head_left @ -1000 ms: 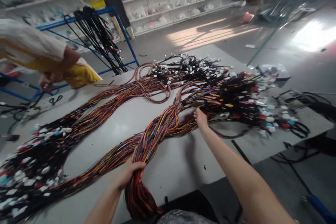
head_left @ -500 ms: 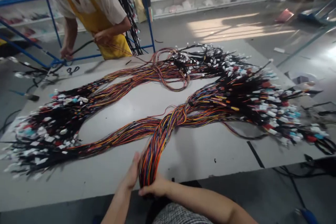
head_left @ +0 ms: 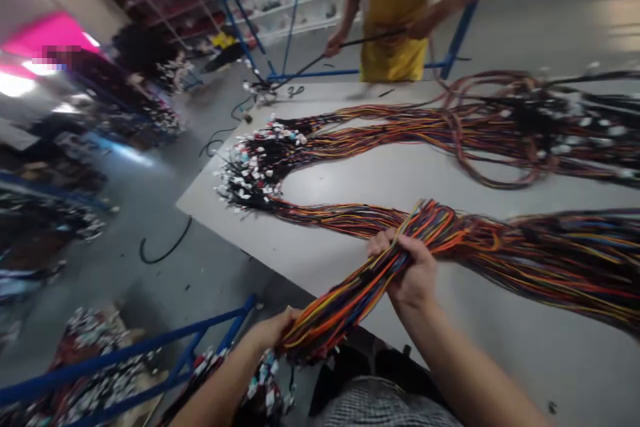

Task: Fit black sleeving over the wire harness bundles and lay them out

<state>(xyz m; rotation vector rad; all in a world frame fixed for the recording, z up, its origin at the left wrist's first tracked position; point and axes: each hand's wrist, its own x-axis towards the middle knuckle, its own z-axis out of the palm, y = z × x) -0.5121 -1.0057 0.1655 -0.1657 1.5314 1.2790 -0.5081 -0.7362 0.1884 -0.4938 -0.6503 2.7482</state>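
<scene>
A thick bundle of multicoloured wires (head_left: 345, 297) slants across the table's front edge, held in both of my hands. My right hand (head_left: 413, 270) is wrapped round the bundle over the table, its thumb on top. Lower and to the left, my left hand (head_left: 280, 328) grips the same bundle near its dark end; its fingers are mostly hidden under the wires. To the right, the bundle runs on into a broad spread of wires (head_left: 560, 267) lying on the table. Behind it, another length of wires (head_left: 330, 215) stretches left to black ends with white connectors (head_left: 250, 173).
Across the white table (head_left: 225, 207), a person in a yellow apron (head_left: 395, 13) holds a black cable (head_left: 370, 40). More wires (head_left: 380, 133) lie along the far side. A blue rack (head_left: 125, 357) with connector-ended harnesses stands at front left. Shelves (head_left: 280, 13) line the back.
My view has swung left. The bundle was hanging toward me with both hands at its lower end; now it points left, my right hand higher up it and my left hand at the end.
</scene>
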